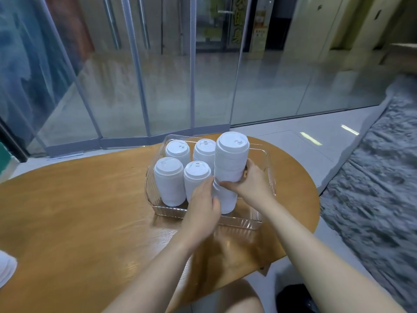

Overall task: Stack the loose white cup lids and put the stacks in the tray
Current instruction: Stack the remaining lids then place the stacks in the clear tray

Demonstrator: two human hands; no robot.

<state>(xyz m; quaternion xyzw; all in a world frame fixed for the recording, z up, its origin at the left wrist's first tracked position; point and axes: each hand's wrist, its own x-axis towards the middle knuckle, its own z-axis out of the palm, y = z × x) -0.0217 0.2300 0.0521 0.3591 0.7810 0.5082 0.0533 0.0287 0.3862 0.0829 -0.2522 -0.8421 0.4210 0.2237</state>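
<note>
A clear plastic tray [248, 220] sits on the round wooden table. Inside it stand several stacks of white cup lids [169, 181], in two rows on the left. A taller stack of lids [231, 163] stands over the tray's right part, its base down inside the tray. My left hand [204, 204] grips this tall stack low on its left side. My right hand [250, 179] grips it from the right at mid height, thumb across the front. Whether its base touches the tray floor is hidden.
The wooden table [79, 211] spreads left and toward me. More white lids [6, 267] show at the left edge. Glass doors stand behind the table. A grey rug [379, 177] lies on the floor at right. My knee shows below the table.
</note>
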